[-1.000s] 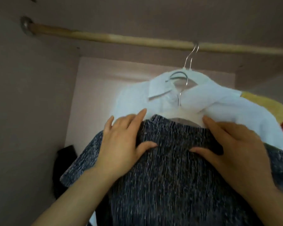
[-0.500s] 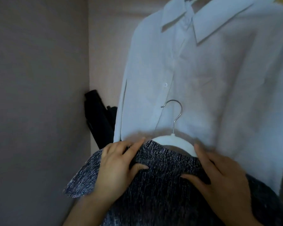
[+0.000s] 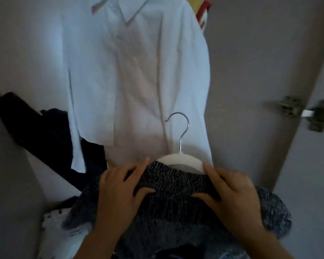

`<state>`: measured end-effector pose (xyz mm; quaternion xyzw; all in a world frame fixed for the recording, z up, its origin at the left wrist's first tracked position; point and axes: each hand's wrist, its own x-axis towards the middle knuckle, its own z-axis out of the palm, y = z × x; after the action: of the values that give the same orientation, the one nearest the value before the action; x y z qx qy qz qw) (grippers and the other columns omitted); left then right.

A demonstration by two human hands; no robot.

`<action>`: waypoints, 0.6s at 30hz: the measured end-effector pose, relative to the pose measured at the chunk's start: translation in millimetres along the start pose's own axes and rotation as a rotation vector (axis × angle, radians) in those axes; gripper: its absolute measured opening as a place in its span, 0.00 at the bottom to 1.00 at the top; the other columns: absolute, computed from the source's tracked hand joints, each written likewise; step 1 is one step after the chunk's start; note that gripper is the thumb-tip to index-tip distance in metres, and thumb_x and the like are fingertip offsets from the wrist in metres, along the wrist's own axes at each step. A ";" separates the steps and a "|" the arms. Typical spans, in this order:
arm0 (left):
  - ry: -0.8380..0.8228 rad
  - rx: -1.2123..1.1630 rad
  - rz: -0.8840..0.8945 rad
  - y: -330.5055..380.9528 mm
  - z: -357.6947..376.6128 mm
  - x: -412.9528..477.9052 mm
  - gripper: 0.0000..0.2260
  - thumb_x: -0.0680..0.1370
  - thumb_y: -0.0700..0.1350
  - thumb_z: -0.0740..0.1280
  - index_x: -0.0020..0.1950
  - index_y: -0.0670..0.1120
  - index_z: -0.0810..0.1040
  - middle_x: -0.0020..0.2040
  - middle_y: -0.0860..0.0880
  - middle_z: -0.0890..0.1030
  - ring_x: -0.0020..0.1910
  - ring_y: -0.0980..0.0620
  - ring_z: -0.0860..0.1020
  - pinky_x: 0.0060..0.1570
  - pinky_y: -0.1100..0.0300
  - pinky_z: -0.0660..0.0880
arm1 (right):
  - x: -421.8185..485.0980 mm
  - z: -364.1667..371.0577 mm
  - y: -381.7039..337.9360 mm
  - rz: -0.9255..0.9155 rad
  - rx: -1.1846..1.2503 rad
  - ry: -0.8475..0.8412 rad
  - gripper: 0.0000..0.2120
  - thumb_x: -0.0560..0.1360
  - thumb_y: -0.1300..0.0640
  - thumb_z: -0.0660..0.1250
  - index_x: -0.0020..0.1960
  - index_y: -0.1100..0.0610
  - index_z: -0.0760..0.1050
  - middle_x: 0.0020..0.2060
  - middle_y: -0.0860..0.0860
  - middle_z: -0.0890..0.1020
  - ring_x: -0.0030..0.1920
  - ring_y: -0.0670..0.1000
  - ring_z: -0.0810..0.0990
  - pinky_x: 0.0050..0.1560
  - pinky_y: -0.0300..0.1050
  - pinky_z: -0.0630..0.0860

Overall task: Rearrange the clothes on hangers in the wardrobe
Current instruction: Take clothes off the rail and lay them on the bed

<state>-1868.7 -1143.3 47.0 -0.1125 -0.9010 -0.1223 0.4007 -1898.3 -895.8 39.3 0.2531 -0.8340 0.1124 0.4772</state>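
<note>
A dark blue speckled knit top [image 3: 174, 195] sits on a white hanger [image 3: 181, 160] with a metal hook, low in the wardrobe and off the rod. My left hand [image 3: 120, 191] grips the top's left shoulder, thumb under the neckline. On the right shoulder my right hand [image 3: 234, 195] grips the same way. Behind them a white collared shirt [image 3: 135, 71] hangs down the middle. The rod is out of view.
A dark garment [image 3: 45, 135] slumps against the left wall. White lacy fabric [image 3: 52, 227] lies at the bottom left. A yellow and red garment [image 3: 202, 12] peeks out behind the shirt. The wardrobe door with its metal hinge [image 3: 295, 109] stands at the right.
The knit top on its hanger has come down from near the rod to well below the white shirt's collar, both hands still on its shoulders. The view has dropped with it.
</note>
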 end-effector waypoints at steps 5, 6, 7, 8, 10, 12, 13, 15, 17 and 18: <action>-0.047 -0.155 0.118 57.5 -13.7 -35.9 0.26 0.69 0.59 0.62 0.63 0.47 0.76 0.47 0.46 0.80 0.44 0.43 0.78 0.50 0.50 0.69 | -68.7 -84.8 -14.3 0.125 -0.124 -0.023 0.30 0.70 0.38 0.63 0.65 0.56 0.68 0.45 0.54 0.82 0.38 0.56 0.77 0.39 0.46 0.71; -0.060 -0.188 0.142 70.4 -16.8 -41.5 0.26 0.69 0.59 0.62 0.62 0.47 0.77 0.47 0.46 0.80 0.44 0.43 0.78 0.48 0.48 0.71 | -81.3 -102.3 -16.7 0.150 -0.152 -0.022 0.30 0.71 0.38 0.62 0.66 0.56 0.68 0.45 0.54 0.82 0.40 0.55 0.76 0.41 0.46 0.69; -0.073 -0.221 0.164 83.3 -20.0 -47.0 0.26 0.69 0.59 0.62 0.62 0.47 0.77 0.47 0.47 0.80 0.45 0.44 0.77 0.48 0.48 0.72 | -93.1 -120.2 -19.2 0.174 -0.182 -0.020 0.30 0.71 0.38 0.62 0.66 0.55 0.68 0.45 0.54 0.81 0.41 0.54 0.74 0.42 0.46 0.67; -0.085 -0.251 0.185 96.3 -23.1 -52.5 0.26 0.69 0.59 0.62 0.62 0.47 0.77 0.47 0.48 0.80 0.45 0.45 0.76 0.47 0.47 0.72 | -104.4 -138.0 -21.7 0.197 -0.213 -0.016 0.30 0.71 0.37 0.62 0.66 0.55 0.68 0.44 0.53 0.81 0.42 0.53 0.72 0.43 0.46 0.66; -0.106 -0.307 0.230 123.3 -28.6 -64.5 0.27 0.69 0.60 0.61 0.62 0.48 0.77 0.46 0.49 0.80 0.46 0.47 0.75 0.49 0.49 0.70 | -127.6 -173.7 -26.9 0.234 -0.277 -0.008 0.30 0.71 0.37 0.62 0.66 0.55 0.68 0.43 0.53 0.81 0.42 0.52 0.71 0.44 0.45 0.65; -0.127 -0.372 0.278 153.0 -34.5 -78.4 0.27 0.68 0.61 0.61 0.63 0.48 0.77 0.46 0.49 0.80 0.46 0.47 0.75 0.50 0.51 0.68 | -152.8 -211.0 -33.2 0.268 -0.342 -0.009 0.30 0.71 0.37 0.63 0.66 0.55 0.68 0.43 0.53 0.81 0.43 0.51 0.72 0.44 0.45 0.67; -0.132 -0.407 0.309 169.1 -38.3 -85.9 0.28 0.68 0.61 0.61 0.62 0.48 0.77 0.46 0.49 0.79 0.45 0.46 0.76 0.50 0.51 0.68 | -166.1 -231.1 -36.6 0.286 -0.378 -0.010 0.30 0.71 0.37 0.64 0.66 0.55 0.68 0.43 0.53 0.81 0.43 0.51 0.72 0.44 0.45 0.67; -0.134 -0.479 0.379 205.4 -48.2 -103.1 0.28 0.68 0.61 0.61 0.62 0.47 0.77 0.45 0.48 0.79 0.44 0.45 0.76 0.48 0.49 0.70 | -194.4 -274.9 -46.0 0.332 -0.461 -0.009 0.30 0.70 0.37 0.64 0.65 0.55 0.69 0.43 0.53 0.81 0.43 0.51 0.72 0.44 0.45 0.68; -0.137 -0.556 0.445 243.1 -61.7 -122.8 0.28 0.68 0.61 0.62 0.61 0.47 0.78 0.45 0.48 0.79 0.44 0.47 0.75 0.48 0.50 0.68 | -223.1 -321.6 -60.0 0.387 -0.553 -0.017 0.30 0.70 0.37 0.64 0.65 0.55 0.69 0.43 0.53 0.81 0.43 0.50 0.72 0.45 0.44 0.68; -0.143 -0.592 0.481 262.9 -70.0 -133.7 0.28 0.68 0.61 0.61 0.61 0.47 0.78 0.45 0.48 0.79 0.44 0.47 0.75 0.48 0.51 0.67 | -238.2 -346.4 -69.5 0.420 -0.609 -0.024 0.30 0.70 0.37 0.64 0.65 0.55 0.69 0.43 0.52 0.81 0.43 0.50 0.72 0.45 0.44 0.68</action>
<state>-1653.7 -930.6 26.4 -0.4396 -0.8002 -0.2715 0.3045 -1506.4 -731.0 12.3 -0.0758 -0.8686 -0.0484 0.4873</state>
